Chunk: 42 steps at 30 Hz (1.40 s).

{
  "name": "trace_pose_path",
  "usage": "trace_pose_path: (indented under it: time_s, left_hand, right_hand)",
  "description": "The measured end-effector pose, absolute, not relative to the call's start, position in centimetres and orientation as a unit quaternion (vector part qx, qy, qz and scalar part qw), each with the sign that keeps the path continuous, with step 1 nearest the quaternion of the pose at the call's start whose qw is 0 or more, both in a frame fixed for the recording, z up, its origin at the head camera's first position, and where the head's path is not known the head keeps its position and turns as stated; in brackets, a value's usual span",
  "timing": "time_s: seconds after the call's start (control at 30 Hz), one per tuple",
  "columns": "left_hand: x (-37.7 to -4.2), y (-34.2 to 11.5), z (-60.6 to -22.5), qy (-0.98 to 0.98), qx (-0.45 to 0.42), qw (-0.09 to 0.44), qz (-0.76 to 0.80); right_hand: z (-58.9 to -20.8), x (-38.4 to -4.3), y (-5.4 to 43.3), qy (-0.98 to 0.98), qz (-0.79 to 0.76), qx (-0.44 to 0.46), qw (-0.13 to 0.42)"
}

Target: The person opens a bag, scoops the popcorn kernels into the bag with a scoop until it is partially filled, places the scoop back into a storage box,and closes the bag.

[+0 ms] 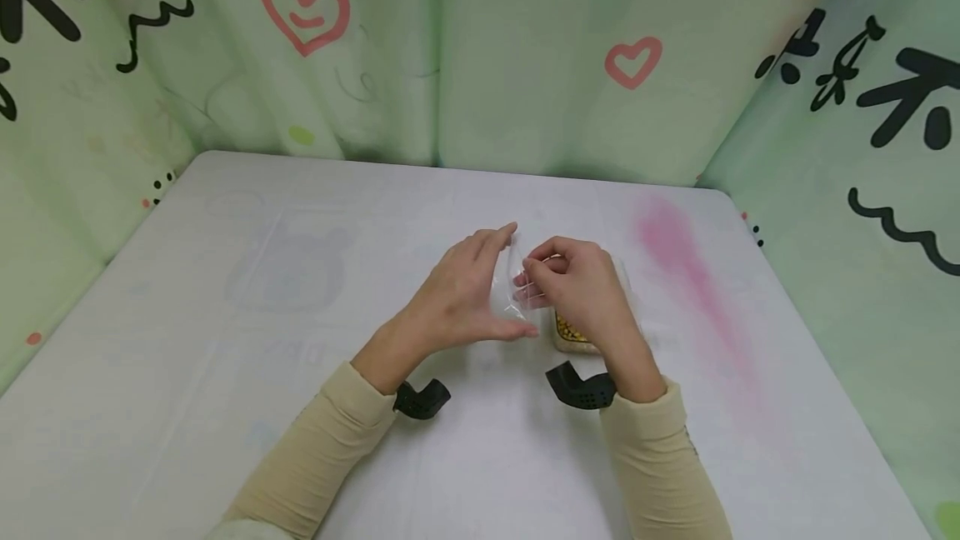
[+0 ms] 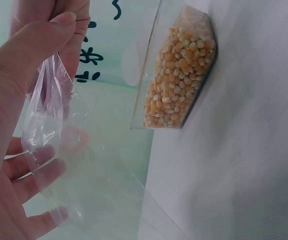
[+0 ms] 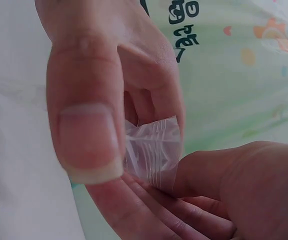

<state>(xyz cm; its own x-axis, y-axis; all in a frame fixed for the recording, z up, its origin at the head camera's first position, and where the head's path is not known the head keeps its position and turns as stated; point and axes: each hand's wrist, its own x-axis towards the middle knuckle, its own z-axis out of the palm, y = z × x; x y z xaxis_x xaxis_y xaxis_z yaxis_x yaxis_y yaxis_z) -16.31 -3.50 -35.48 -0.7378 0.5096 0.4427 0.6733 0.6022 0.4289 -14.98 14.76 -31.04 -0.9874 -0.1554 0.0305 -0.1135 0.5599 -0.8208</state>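
A clear plastic bag is between the two hands. My right hand pinches a gathered part of the bag between thumb and fingers. My left hand stands spread, thumb and fingers wide apart, with the bag's film overlapping its fingertips in the left wrist view. Its thumb looms large in the right wrist view. A transparent container of yellow corn kernels rests on the table, partly hidden under the right hand in the head view.
The white table has a pink smear at its right. Light green curtains with hearts and black writing surround its back and sides. A black wrist mount sits on the right wrist, another black mount on the left.
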Motion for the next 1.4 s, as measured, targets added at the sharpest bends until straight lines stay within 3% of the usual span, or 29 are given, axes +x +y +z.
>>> trace_pose_path:
  time_s: [0.63,1.4]
  left_hand:
    - [-16.6,-4.0,-35.2,-0.887,-0.333,0.109,-0.302]
    - [-16.8,-4.0,-35.8,-0.892,-0.331,0.088,-0.295]
  right_hand:
    - [-30.6,-15.0,16.1,0.871,-0.482,-0.074,0.056]
    - [-29.4,-13.8,20.9,0.904,-0.424,-0.042,-0.030]
